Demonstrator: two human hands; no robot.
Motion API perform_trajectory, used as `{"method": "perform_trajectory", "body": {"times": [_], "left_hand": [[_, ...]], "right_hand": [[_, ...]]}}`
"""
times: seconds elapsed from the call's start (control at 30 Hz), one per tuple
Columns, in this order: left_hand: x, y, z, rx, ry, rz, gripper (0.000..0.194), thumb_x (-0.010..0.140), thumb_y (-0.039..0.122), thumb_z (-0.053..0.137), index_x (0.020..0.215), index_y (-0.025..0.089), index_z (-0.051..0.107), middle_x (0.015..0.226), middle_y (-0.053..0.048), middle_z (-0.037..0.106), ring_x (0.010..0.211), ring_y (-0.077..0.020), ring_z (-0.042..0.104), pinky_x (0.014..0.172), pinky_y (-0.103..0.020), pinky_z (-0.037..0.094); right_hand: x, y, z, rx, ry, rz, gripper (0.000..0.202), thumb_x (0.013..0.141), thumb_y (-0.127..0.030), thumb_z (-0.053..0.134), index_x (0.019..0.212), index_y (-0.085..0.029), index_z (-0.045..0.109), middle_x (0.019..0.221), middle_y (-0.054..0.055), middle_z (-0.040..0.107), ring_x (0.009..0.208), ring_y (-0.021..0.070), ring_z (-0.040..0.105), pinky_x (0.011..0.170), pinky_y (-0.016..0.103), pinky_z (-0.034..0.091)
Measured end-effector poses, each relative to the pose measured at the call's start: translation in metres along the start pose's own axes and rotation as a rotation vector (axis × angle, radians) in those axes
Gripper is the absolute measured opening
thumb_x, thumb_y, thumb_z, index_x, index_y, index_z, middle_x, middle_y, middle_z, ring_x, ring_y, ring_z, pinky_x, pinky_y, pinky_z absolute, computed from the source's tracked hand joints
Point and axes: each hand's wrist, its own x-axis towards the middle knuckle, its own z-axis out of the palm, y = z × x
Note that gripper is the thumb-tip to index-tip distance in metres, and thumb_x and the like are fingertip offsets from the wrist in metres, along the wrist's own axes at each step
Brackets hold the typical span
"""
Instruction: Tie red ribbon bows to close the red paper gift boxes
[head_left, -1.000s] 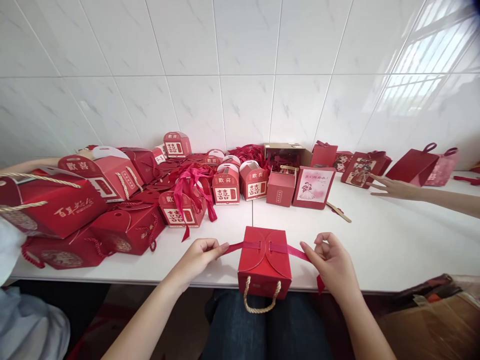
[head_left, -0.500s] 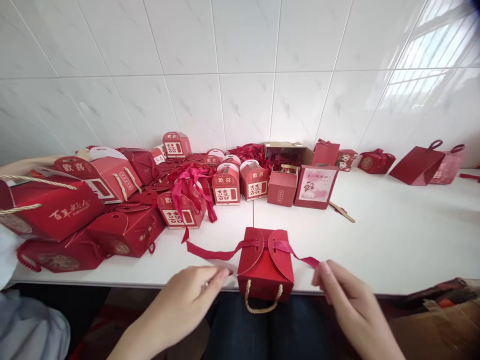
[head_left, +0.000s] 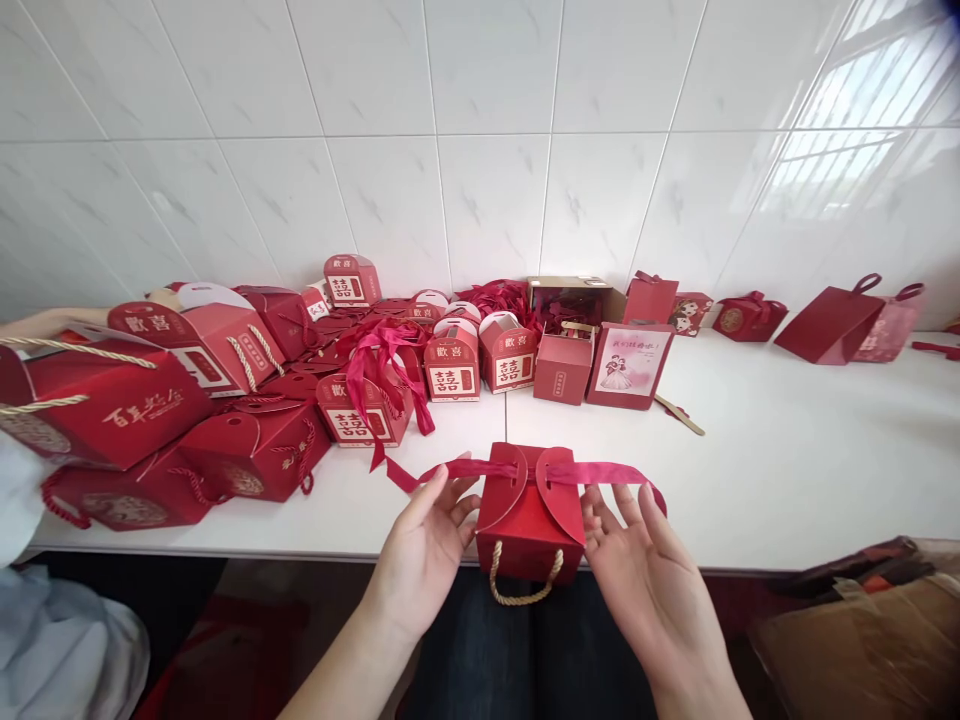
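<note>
A small red gift box (head_left: pixel 529 515) stands at the table's front edge, its two rounded top flaps folded together. A gold rope handle (head_left: pixel 525 600) hangs from its near side. Through slots in the flaps runs a crimson ribbon (head_left: pixel 600 473), its two ends spread left and right, with no knot visible. My left hand (head_left: pixel 431 545) is open beside the box's left side, thumb up near the ribbon and fingertips close to the box. On the other side, my right hand (head_left: pixel 641 560) is open, palm up, with fingers spread under the ribbon's right end.
Red gift boxes (head_left: pixel 262 450) are piled on the left, near another person's sleeve (head_left: pixel 19 510). Loose ribbons (head_left: pixel 386 370) drape over a box in the middle. A picture card (head_left: pixel 630 365) and wooden stick (head_left: pixel 681 415) lie behind. A cardboard carton (head_left: pixel 862 640) is at lower right.
Both hands have moved in to the box's sides and opened. The right hand no longer pinches the ribbon's end, and the ribbon's ends now sit higher, over the fingers.
</note>
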Motion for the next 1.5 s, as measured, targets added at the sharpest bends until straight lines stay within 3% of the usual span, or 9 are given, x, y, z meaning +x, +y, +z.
{"method": "perform_trajectory", "body": {"times": [0.17,0.33,0.53,0.67,0.9,1.0,1.17,1.37,1.5], "left_hand": [[-0.002,-0.005,0.003,-0.101,0.108,-0.041,0.021,0.084,0.022,0.056,0.103,0.022,0.067,0.082,-0.002,0.068,0.065,-0.0122,0.064,0.051,-0.021,0.051],[-0.002,-0.002,0.0,-0.047,0.182,0.02,0.024,0.082,0.017,0.058,0.103,0.024,0.067,0.075,0.001,0.066,0.062,-0.0102,0.064,0.05,-0.018,0.049],[-0.001,0.025,0.004,0.271,-0.007,0.361,0.025,0.08,0.036,0.062,0.093,0.017,0.071,0.088,-0.007,0.069,0.071,-0.0153,0.061,0.048,-0.02,0.044],[-0.001,0.058,0.024,0.599,-0.059,0.631,0.026,0.075,0.04,0.067,0.077,0.015,0.073,0.08,-0.008,0.069,0.066,-0.0157,0.058,0.053,-0.024,0.043],[-0.012,0.097,0.081,1.063,-0.098,0.948,0.027,0.079,0.043,0.062,0.081,0.019,0.074,0.049,0.003,0.052,0.047,-0.0103,0.046,0.044,-0.023,0.032],[-0.018,0.106,0.099,1.148,-0.152,0.971,0.029,0.081,0.043,0.059,0.072,0.019,0.073,0.041,0.004,0.043,0.043,-0.0101,0.043,0.042,-0.023,0.03],[-0.017,0.115,0.116,1.057,-0.236,1.015,0.015,0.071,0.034,0.072,0.074,0.019,0.072,0.065,0.0,0.065,0.064,-0.0137,0.059,0.059,-0.024,0.045],[-0.018,0.125,0.126,1.037,-0.243,1.019,0.015,0.073,0.032,0.07,0.067,0.019,0.071,0.059,0.0,0.062,0.058,-0.0118,0.056,0.055,-0.022,0.043],[-0.02,0.126,0.128,0.893,-0.343,0.88,0.014,0.074,0.032,0.069,0.069,0.018,0.071,0.067,-0.002,0.065,0.067,-0.0146,0.059,0.065,-0.024,0.047]], "right_hand": [[0.01,-0.003,0.006,0.1,0.128,-0.148,0.005,0.079,-0.025,0.066,0.079,-0.024,0.061,0.075,-0.004,0.061,0.068,0.0083,0.061,0.063,0.02,0.055],[0.011,-0.004,0.001,-0.004,0.108,-0.325,0.01,0.074,-0.024,0.072,0.076,-0.023,0.062,0.069,-0.007,0.061,0.062,0.0065,0.059,0.064,0.018,0.054],[0.017,-0.022,0.009,-0.151,0.027,-0.601,0.009,0.074,-0.026,0.072,0.076,-0.02,0.065,0.076,-0.005,0.064,0.068,0.0062,0.061,0.068,0.019,0.053],[0.017,-0.047,0.033,-0.441,-0.063,-0.857,0.013,0.069,-0.023,0.075,0.08,-0.02,0.068,0.08,-0.002,0.066,0.074,0.0101,0.062,0.072,0.025,0.052],[0.003,-0.079,0.087,-1.038,-0.172,-1.046,0.017,0.076,-0.037,0.068,0.077,-0.02,0.07,0.072,0.001,0.067,0.07,0.0156,0.062,0.065,0.029,0.051],[-0.005,-0.085,0.107,-1.19,-0.244,-1.09,0.013,0.074,-0.032,0.07,0.077,-0.02,0.069,0.071,0.001,0.066,0.067,0.015,0.061,0.06,0.027,0.05],[-0.007,-0.087,0.123,-1.362,-0.315,-1.016,0.02,0.076,-0.035,0.066,0.066,-0.017,0.067,0.055,-0.001,0.057,0.049,0.0107,0.05,0.042,0.023,0.038],[-0.003,-0.084,0.131,-1.2,-0.349,-0.957,0.02,0.075,-0.037,0.067,0.074,-0.017,0.067,0.061,-0.001,0.061,0.052,0.0109,0.052,0.045,0.024,0.039],[-0.004,-0.082,0.137,-1.121,-0.433,-0.892,0.022,0.077,-0.038,0.065,0.072,-0.017,0.066,0.066,0.0,0.062,0.062,0.0123,0.058,0.056,0.026,0.046]]}}
